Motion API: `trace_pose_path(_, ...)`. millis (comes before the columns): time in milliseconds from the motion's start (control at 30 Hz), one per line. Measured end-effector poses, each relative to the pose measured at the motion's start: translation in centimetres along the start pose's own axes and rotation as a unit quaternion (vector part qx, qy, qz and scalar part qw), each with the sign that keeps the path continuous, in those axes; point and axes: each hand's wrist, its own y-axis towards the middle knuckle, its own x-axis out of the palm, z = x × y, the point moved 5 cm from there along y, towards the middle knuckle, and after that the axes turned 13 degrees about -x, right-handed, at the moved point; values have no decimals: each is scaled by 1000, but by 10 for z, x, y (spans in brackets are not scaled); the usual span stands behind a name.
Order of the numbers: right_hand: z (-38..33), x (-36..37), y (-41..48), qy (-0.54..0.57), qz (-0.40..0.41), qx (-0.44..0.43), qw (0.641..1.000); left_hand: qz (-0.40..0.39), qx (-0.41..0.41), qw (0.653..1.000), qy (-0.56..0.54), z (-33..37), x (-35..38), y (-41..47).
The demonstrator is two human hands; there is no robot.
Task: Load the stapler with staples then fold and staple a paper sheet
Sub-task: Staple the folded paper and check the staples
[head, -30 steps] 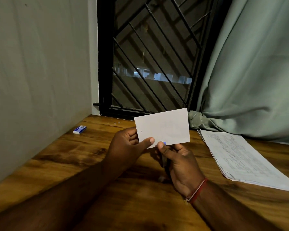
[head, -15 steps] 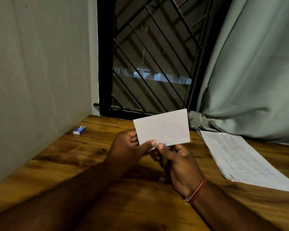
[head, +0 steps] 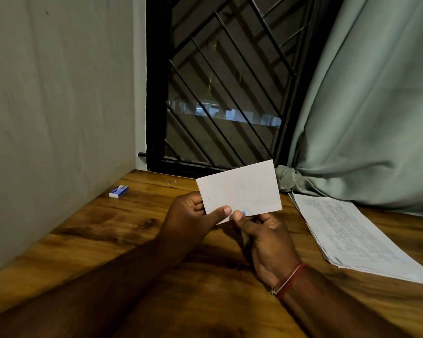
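the left hand (head: 193,215) is pinching the lower left corner of the folded paper (head: 239,191), holding it upright above the table (head: 95,240). the right hand (head: 269,240) is curling closed around a mostly hidden blue stapler (head: 242,213) right beside the left thumb. a staple box (head: 118,192) is lying well left of the left hand; a paper stack (head: 352,235) is resting right of the right hand.

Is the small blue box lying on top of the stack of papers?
No, the small blue box lies on the bare table near the wall, far left of the stack of papers.
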Motion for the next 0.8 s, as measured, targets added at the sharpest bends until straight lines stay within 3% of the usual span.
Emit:
trace_pose_path(100, 1, -3, 0, -24, 18, -8, 1000, -58, -60, 992, -99, -5, 9, -4)
trace_pose_path(300, -2, 0, -8, -50, 35, -12, 998, -124, -80, 981, -125, -18, 26, -14)
trace_pose_path(800, -1, 0, -13, -81, 29, -6, 996, -38, -107, 987, -115, -26, 28, -22)
